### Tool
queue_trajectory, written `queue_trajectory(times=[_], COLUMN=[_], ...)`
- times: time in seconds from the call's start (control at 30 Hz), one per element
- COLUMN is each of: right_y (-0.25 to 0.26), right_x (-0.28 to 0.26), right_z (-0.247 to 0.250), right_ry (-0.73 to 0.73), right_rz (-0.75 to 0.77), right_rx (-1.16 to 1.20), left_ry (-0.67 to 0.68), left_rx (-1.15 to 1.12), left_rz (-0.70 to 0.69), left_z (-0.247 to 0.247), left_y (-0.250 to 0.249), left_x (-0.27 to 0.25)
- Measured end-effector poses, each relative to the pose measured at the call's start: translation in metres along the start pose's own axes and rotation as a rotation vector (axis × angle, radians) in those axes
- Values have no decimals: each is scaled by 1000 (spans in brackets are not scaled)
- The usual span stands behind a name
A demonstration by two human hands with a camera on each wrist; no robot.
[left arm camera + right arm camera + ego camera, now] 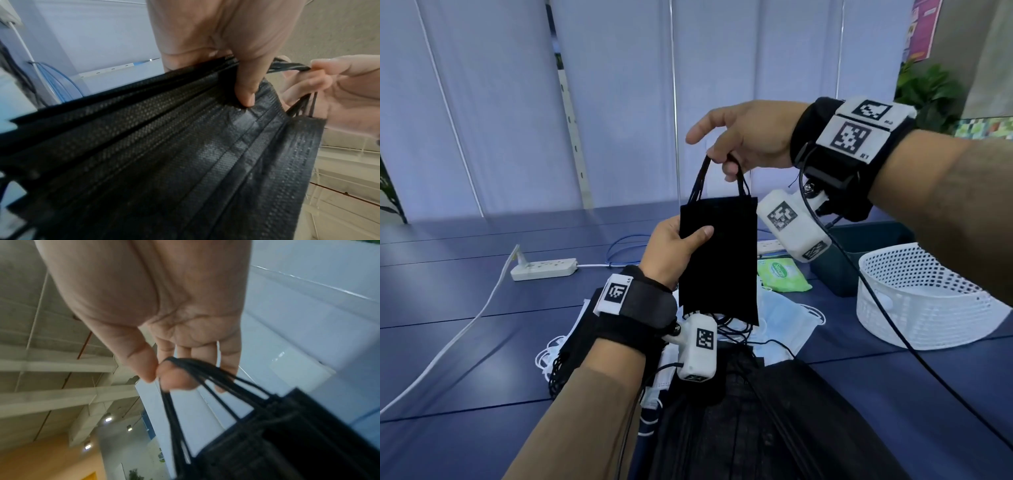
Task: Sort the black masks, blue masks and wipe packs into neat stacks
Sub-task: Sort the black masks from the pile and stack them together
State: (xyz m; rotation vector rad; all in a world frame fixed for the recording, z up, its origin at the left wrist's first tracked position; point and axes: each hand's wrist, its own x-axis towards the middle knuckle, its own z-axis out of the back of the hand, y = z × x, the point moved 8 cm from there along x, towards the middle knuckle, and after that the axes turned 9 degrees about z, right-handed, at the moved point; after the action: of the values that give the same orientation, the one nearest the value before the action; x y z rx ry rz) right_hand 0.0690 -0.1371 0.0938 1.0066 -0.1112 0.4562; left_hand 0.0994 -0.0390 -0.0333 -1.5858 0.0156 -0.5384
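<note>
Clearly, a bundle of black masks [719, 260] is held upright in the centre of the head view, above the counter [482, 308], and it appears to be hung this way so that the edges fall level before stacking. The right hand [739, 144] is raised at upper centre, and the black ear loops [722, 178] are pinched between its thumb and curled fingers, so the weight is carried from the top. The left hand [674, 250] is closed on the bundle's left edge, its thumb pressed across the front fabric, seemingly to keep the layers together and stop them swinging. In the left wrist view several pleated layers are seen fanned slightly, so the bundle is judged not yet squared.

Below the bundle, at lower centre, blue masks [784, 318] lie loose in a heap with white loops trailing, and more black masks [739, 428] are spread at the bottom of the frame. A green wipe pack [784, 275] lies right of centre, near a white perforated basket [921, 294] at the right edge. A white power strip [544, 269] is seen at left.

On the wipe pack a white brand word is printed, too small to be read with confidence. On the wrist bands, square coded markers are worn; "R1" can be read beside the right one, and the small letters on the left one are unclear.
</note>
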Motion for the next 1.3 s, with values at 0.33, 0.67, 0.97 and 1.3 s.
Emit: queue_trajectory(times=[0.33, 0.67, 0.97, 1.3], right_y=[37, 15, 9, 10], right_x=[1, -7, -11, -11], right_z=[23, 11, 39, 44], right_ry=[4, 136, -13, -128], right_rz=[176, 167, 134, 156], right_rx=[56, 177, 60, 348], left_ry=[454, 694, 364, 127], left_rx=[-241, -375, -25, -40], left_rz=[131, 174, 147, 109], left_z=[-31, -86, -77, -52], left_y=[15, -9, 13, 14], left_x=[-9, -9, 1, 6])
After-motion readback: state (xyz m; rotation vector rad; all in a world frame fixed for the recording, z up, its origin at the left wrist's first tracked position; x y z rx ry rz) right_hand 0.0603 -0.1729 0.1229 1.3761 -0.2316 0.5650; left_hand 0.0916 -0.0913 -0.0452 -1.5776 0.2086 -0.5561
